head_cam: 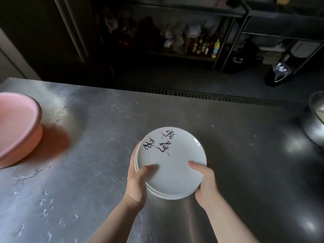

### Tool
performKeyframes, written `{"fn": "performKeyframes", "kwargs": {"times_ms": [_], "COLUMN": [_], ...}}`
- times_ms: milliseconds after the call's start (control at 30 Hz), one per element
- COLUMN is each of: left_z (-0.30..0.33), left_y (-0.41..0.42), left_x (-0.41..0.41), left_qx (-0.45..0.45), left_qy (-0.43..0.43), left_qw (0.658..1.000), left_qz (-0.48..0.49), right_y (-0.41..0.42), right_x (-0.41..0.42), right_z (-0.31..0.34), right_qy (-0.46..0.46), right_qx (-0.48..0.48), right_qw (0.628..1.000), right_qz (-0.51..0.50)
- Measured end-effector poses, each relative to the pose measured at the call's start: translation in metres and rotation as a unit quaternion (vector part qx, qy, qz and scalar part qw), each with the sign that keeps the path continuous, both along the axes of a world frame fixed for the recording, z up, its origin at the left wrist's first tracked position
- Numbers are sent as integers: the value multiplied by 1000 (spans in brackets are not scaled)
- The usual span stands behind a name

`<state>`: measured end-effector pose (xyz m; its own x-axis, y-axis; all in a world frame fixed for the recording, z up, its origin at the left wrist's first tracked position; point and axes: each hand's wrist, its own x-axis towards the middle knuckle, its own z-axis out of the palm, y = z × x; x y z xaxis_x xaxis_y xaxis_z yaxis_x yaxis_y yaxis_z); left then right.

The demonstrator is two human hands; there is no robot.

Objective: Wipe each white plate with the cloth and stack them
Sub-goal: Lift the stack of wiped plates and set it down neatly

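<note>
Both hands, left hand (pixel 135 183) and right hand (pixel 204 183), grip face-up plate stack (pixel 172 165) tilted

A brushed steel worktop (pixel 98 130) fills most of the view, its surface scuffed, with streaks and small beads of water towards the near left corner and bright glints of light towards the right edge. A pink plastic basin (pixel 17 128) stands on it at the left edge, partly cut off by the frame. At the right edge, near the far corner, sits a metal bowl (pixel 315 123), also only partly in view.
</note>
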<state>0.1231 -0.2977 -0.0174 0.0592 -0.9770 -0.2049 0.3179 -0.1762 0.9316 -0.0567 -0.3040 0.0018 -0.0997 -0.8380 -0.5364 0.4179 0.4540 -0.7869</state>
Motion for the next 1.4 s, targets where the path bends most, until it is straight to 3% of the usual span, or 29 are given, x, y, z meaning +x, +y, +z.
{"fn": "performKeyframes", "kwargs": {"times_ms": [467, 733, 933, 1133, 1400], "left_z": [100, 115, 110, 87, 64], "left_y": [78, 166, 253, 358, 482], "left_x": [18, 10, -3, -18, 18], "left_qx": [-94, -121, -109, -89, -60], "left_qy": [-8, 5, -7, -10, -36], "left_qw": [995, 993, 993, 984, 960], "left_qz": [-10, -8, 42, 152, 272], "right_y": [85, 173, 246, 322, 411], "right_x": [21, 18, 4, -7, 37], "right_z": [92, 110, 100, 88, 55], "right_qy": [-10, -3, -4, -8, -53], "right_qx": [-64, -67, -64, -45, -14], "right_qw": [998, 997, 998, 992, 963], "right_qz": [-28, -38, 15, 121, 263]}}
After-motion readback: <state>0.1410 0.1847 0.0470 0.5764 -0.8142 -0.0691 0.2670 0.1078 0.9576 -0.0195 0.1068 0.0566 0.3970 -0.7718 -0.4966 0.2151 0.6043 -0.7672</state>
